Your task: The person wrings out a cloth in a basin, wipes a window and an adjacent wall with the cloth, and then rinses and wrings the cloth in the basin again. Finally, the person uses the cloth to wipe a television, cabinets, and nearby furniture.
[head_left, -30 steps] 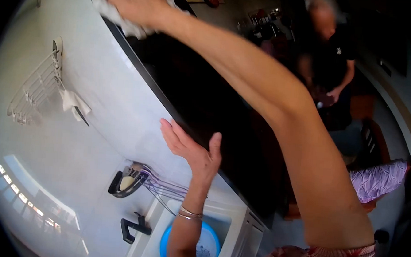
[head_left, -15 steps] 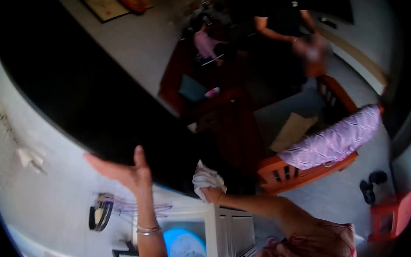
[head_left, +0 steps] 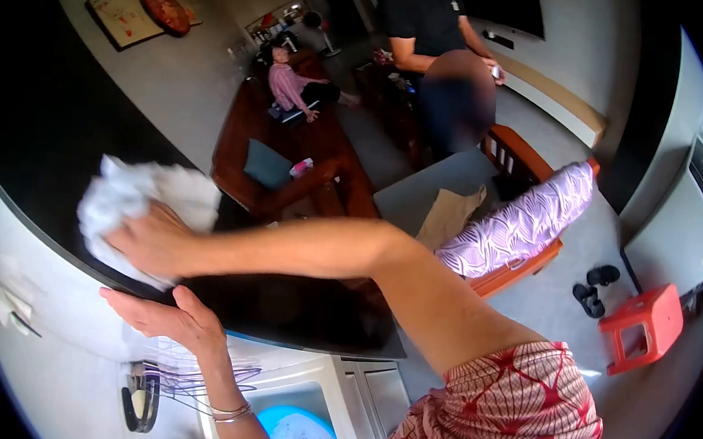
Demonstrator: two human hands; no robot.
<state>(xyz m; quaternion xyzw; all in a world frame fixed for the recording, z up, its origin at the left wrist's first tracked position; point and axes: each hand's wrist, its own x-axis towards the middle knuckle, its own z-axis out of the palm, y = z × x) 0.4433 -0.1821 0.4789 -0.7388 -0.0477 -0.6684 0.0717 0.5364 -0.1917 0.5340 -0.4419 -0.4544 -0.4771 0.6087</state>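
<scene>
My right hand [head_left: 155, 241] grips a crumpled white cloth [head_left: 178, 190] and presses it on a black, smooth surface [head_left: 301, 317] at the left of the head view. Motion blurs the cloth and fingers slightly. Below it, my left hand [head_left: 170, 319] is open, fingers stretched and thumb apart, next to the black surface's near edge. Whether it touches that edge I cannot tell. Beneath my left forearm, a blue basin [head_left: 298, 433] with sudsy water sits in a pale sink [head_left: 331, 389].
A wire rack [head_left: 197, 375] is beside my left wrist. Past the black surface are a wooden bench [head_left: 231, 156], a seated person [head_left: 291, 83], a standing person [head_left: 427, 31] and a cloth-draped chair [head_left: 521, 218]. A red stool [head_left: 647, 326] and black sandals [head_left: 592, 295] are at the right.
My right hand has swept the white cloth leftward across the black surface, its arm now crossing the view. My left hand shifted slightly left and down, still open. The view has turned and brightened.
</scene>
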